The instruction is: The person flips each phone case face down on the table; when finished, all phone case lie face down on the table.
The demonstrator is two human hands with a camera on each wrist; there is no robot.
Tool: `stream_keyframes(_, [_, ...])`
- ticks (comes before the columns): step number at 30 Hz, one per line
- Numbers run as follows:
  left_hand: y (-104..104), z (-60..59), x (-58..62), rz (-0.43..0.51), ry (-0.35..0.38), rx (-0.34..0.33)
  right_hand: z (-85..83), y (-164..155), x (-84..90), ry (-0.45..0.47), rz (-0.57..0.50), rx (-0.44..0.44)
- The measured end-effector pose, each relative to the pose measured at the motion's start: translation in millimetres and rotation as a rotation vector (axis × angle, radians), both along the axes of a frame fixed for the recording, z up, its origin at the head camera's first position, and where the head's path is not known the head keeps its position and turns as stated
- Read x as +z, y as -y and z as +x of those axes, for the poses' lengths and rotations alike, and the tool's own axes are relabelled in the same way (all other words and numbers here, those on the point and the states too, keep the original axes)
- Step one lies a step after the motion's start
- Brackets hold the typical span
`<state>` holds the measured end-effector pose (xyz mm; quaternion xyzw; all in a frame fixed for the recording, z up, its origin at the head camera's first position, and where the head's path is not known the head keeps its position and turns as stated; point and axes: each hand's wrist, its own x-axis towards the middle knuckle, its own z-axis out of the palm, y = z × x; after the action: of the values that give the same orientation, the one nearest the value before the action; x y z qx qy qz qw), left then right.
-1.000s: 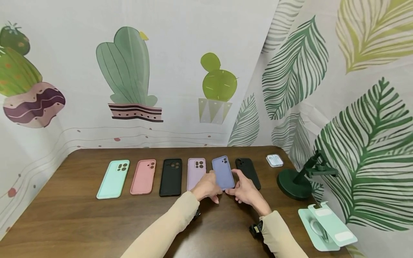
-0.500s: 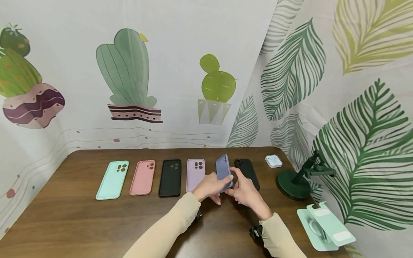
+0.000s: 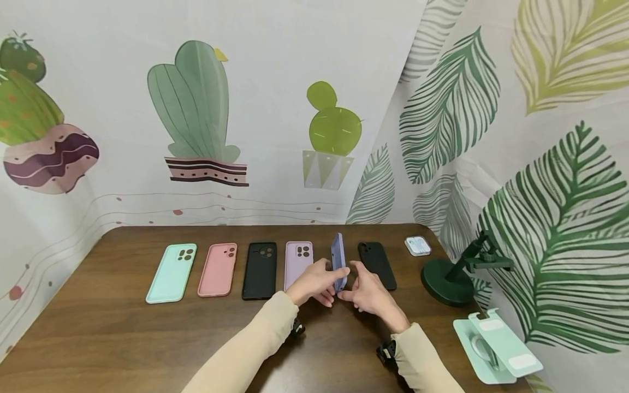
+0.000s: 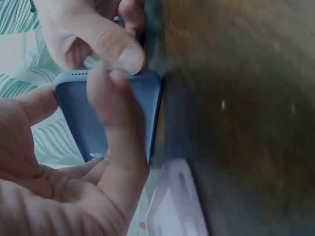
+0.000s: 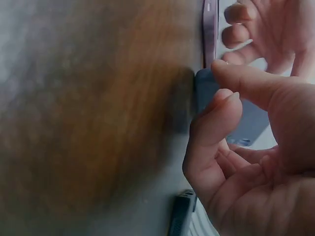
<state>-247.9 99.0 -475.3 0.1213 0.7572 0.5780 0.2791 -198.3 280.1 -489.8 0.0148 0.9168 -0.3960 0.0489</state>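
My left hand [image 3: 314,281] and right hand [image 3: 366,292] pinch the blue case [image 3: 337,256] between their fingers [image 4: 118,105], stood on its edge on the desk [image 3: 98,333], mid-flip. Next, I judge, ease it flat between the lilac case [image 3: 298,262] and black case [image 3: 377,265].

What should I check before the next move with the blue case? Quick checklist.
1. Left hand holds blue case: ok, fingers curled round it.
2. Right hand holds it too: ok, thumb and fingertip pinch its near end.
3. Case orientation: stands on its long edge on the table; ok.
4. Clear of lilac case: ok, a gap shows.
5. Clear of black case: ok.
6. Grip firmness: cannot tell.
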Motion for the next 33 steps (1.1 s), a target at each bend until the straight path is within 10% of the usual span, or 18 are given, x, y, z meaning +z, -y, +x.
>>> stream_keyframes(10, [8.5, -5.4, 4.8, -0.037, -0.202, -0.012, -7.8, 0.3, -0.8, 0.080, -0.013, 0.011])
stream_keyframes(33, [8.2, -1.5, -0.4, -0.113, -0.260, 0.033, -10.0, -1.6, -3.8, 0.109, -0.068, -0.020])
